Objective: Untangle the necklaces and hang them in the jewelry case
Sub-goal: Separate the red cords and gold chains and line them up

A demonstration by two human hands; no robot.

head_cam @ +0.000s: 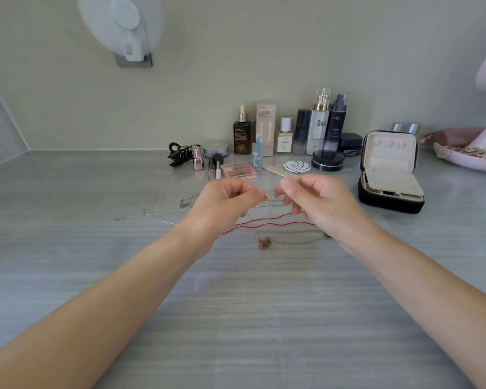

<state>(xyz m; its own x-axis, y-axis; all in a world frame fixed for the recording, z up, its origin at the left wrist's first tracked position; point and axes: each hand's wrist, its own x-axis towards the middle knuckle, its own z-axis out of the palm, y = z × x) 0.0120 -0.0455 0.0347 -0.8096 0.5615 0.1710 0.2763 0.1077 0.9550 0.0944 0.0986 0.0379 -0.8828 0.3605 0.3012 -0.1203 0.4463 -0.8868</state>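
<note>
Head view: pinching a silver necklace [270,195] between curled fingertips of left hand [225,200] and right hand [317,200], just above the table [236,304], over a red cord necklace [272,220] and rose-gold chain [265,243], left of the open jewelry case [390,203].

Grey table [96,276]: necklaces [265,244], open jewelry case [390,175], cosmetics [317,130], hair claw [181,154].

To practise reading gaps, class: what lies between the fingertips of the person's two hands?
The head view shows a silver necklace, its small pendant spanning the gap; the left hand and right hand each seem to pinch it.
</note>
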